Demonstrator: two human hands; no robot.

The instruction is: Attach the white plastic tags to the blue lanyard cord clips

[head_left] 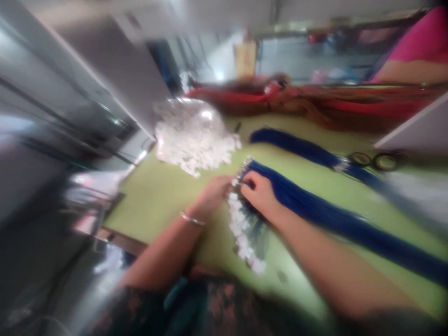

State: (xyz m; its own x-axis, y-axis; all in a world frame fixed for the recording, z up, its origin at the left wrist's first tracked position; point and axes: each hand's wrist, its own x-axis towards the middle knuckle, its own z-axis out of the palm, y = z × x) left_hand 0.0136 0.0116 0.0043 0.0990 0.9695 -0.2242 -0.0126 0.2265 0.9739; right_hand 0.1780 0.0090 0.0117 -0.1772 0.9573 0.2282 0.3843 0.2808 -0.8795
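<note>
My left hand (219, 189), with a bangle at its wrist, is closed in a pinch at a small white connector (234, 182). Close on its right, my right hand (258, 191) has its thumb and fingers pinched around what looks like the end of a blue wire; blur hides the exact grip. A long bundle of blue wires (315, 214) runs from beside the hands toward the lower right. Below the hands lies a curved row of white connectors (240, 228), with thin wires trailing from them.
A clear plastic bag (210, 116) spills a heap of white connectors (203, 151) onto the green tabletop (147, 196). Behind lie a second blue wire bundle (294, 144), tape rolls (385, 161) and red and brown wires (332, 105). Someone's pink sleeve (423, 39) shows at upper right.
</note>
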